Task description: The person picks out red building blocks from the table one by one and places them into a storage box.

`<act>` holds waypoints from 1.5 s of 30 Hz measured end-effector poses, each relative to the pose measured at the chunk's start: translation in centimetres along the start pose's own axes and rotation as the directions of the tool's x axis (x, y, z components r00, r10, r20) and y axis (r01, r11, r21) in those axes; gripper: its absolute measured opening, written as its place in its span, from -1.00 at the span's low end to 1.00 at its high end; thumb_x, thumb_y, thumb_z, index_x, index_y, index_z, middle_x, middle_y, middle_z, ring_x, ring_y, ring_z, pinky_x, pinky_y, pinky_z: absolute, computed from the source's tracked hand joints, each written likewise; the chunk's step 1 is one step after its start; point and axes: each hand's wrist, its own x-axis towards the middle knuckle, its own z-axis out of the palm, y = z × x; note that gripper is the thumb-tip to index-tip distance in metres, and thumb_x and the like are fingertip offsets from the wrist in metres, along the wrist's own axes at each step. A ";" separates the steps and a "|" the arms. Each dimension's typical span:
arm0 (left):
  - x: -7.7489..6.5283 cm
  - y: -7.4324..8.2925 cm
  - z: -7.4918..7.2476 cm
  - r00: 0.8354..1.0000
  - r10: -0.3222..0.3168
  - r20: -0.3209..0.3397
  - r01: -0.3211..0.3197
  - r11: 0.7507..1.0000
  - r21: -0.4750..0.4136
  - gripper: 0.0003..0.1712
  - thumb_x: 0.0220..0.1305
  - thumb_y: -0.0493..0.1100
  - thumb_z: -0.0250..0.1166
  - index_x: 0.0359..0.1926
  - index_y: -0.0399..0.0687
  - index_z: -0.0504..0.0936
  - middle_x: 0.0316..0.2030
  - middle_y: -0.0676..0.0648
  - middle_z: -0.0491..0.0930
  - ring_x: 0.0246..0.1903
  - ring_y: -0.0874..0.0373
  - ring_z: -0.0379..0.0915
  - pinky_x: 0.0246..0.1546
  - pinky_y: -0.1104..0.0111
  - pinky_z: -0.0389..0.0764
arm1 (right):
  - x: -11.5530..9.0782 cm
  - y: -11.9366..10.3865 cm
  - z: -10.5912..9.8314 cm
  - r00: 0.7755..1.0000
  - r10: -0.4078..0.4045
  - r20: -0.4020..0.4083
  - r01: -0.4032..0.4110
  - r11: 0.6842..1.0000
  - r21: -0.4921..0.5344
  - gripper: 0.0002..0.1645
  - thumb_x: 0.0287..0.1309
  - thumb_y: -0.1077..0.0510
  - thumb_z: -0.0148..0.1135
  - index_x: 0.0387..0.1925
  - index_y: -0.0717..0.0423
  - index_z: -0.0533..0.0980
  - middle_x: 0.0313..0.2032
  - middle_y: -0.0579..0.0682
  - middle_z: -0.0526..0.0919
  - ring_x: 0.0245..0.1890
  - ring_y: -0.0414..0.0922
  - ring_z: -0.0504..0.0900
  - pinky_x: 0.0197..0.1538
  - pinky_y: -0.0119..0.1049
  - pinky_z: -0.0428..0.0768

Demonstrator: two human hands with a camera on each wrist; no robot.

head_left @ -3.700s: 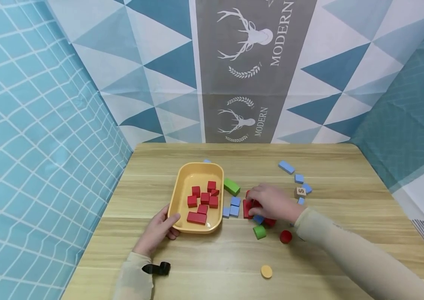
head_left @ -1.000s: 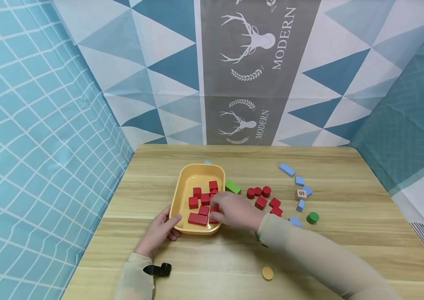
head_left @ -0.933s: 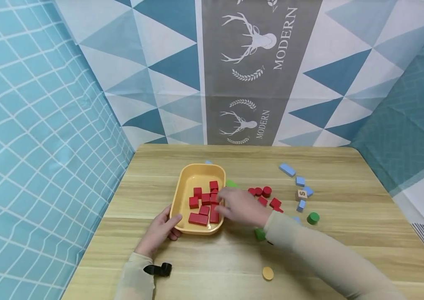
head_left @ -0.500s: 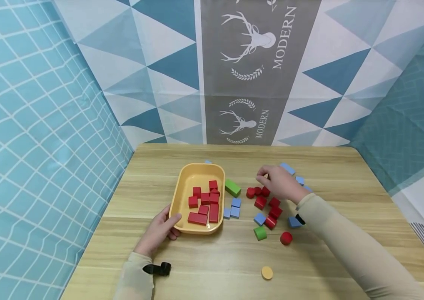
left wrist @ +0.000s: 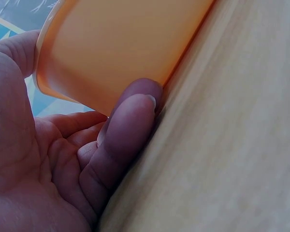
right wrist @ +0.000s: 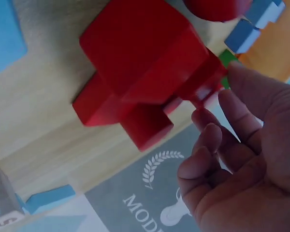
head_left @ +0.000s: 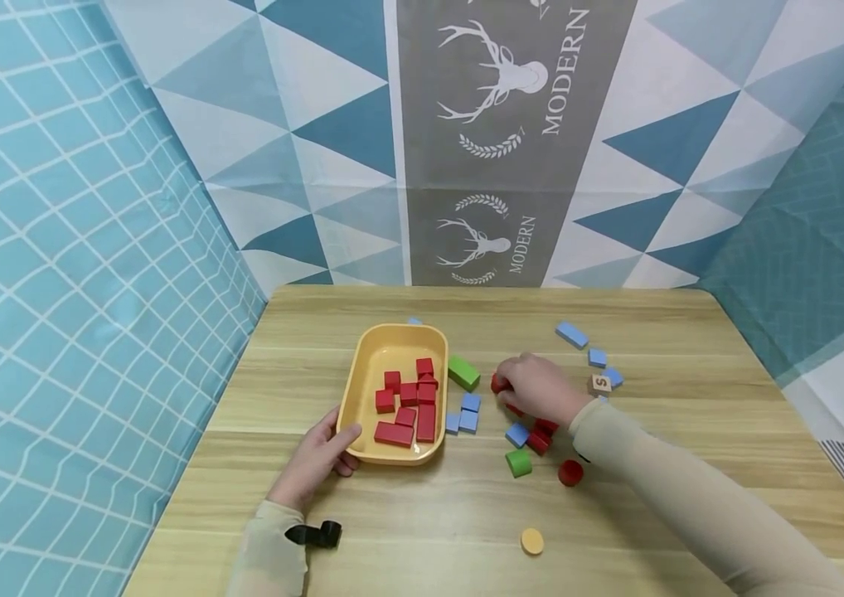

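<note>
My left hand [head_left: 317, 456] grips the near left corner of a yellow tray [head_left: 347, 398], thumb over the rim and fingers outside its wall. In the left wrist view the tray's wall [left wrist: 121, 43] stands beside the fingers. Several red blocks [head_left: 394, 434] lie in the tray. Right of it, my right hand [head_left: 541, 390] reaches down into loose red blocks and hides part of them. The right wrist view shows its thumb and forefinger pinching a red block [right wrist: 205, 82]. A larger-looking red block [right wrist: 140, 48] is nearer that camera, and a red cylinder [head_left: 570, 473] stands near the forearm.
Beside the tray are a green block [head_left: 463, 373] and small blue blocks [head_left: 469, 421]. A green half-round block [head_left: 518, 463] and a yellow disc [head_left: 531, 541] lie nearer. Farther right are a long blue block [head_left: 572, 334] and a wooden letter cube [head_left: 599, 384].
A long red block went from the table into the tray and was let go. My right hand then moved right, back over the red blocks, and pinches one. My left hand stayed at the tray.
</note>
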 end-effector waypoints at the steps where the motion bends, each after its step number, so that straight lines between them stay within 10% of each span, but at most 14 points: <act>1: 0.0 0.0 0.0 1.000 -0.001 0.002 0.001 1.000 -0.002 -0.31 0.50 -0.07 0.12 0.51 -0.13 0.11 -0.16 -0.42 0.56 -0.37 -0.29 0.52 -0.44 0.18 0.64 | 0.1 0.0 0.2 1.000 0.010 -0.001 -0.010 1.000 -0.012 -0.90 0.12 0.10 0.43 -0.32 -0.05 0.63 -0.41 -0.20 0.63 -0.40 -0.18 0.48 -0.26 -0.22 0.59; 11: 0.0 -0.1 0.0 1.000 0.002 0.005 -0.002 1.000 -0.006 -0.33 0.51 -0.10 0.11 0.51 -0.13 0.11 -0.16 -0.42 0.56 -0.37 -0.29 0.52 -0.44 0.18 0.64 | 0.9 -1.3 -0.8 0.998 0.041 -0.045 -0.043 0.998 -0.048 -0.86 0.13 0.13 0.40 -0.44 -0.05 0.56 -0.53 -0.20 0.57 -0.49 -0.20 0.45 -0.37 -0.25 0.56; 20: -0.1 0.1 -0.2 1.000 0.007 -0.006 -0.007 1.000 0.003 -0.33 0.50 -0.09 0.11 0.50 -0.14 0.13 -0.17 -0.41 0.57 -0.39 -0.24 0.53 -0.44 0.17 0.64 | 3.9 -6.5 -3.5 0.959 0.084 -0.272 -0.020 0.973 0.229 -0.90 0.20 0.00 0.36 -0.29 -0.11 0.61 -0.39 -0.19 0.62 -0.49 -0.17 0.45 -0.45 -0.26 0.52; 27: 0.0 -0.2 -0.2 1.000 0.025 0.012 -0.025 1.000 -0.002 -0.35 0.50 -0.11 0.11 0.49 -0.16 0.14 -0.20 -0.44 0.56 -0.39 -0.28 0.52 -0.45 0.18 0.63 | 6.2 -10.0 -0.5 0.981 0.020 -0.191 0.016 0.983 0.183 -0.86 0.20 -0.01 0.36 -0.27 -0.10 0.57 -0.37 -0.20 0.60 -0.41 -0.23 0.44 -0.34 -0.33 0.56; 45: 0.1 -0.4 -0.3 0.999 0.021 0.026 -0.021 1.000 0.005 -0.34 0.52 -0.09 0.09 0.50 -0.16 0.12 -0.19 -0.44 0.57 -0.36 -0.29 0.52 -0.44 0.15 0.64 | 9.4 -10.1 2.7 0.961 0.032 -0.274 -0.018 0.998 0.053 -0.90 0.21 0.00 0.36 -0.29 -0.10 0.62 -0.36 -0.19 0.66 -0.32 -0.18 0.54 -0.18 -0.19 0.60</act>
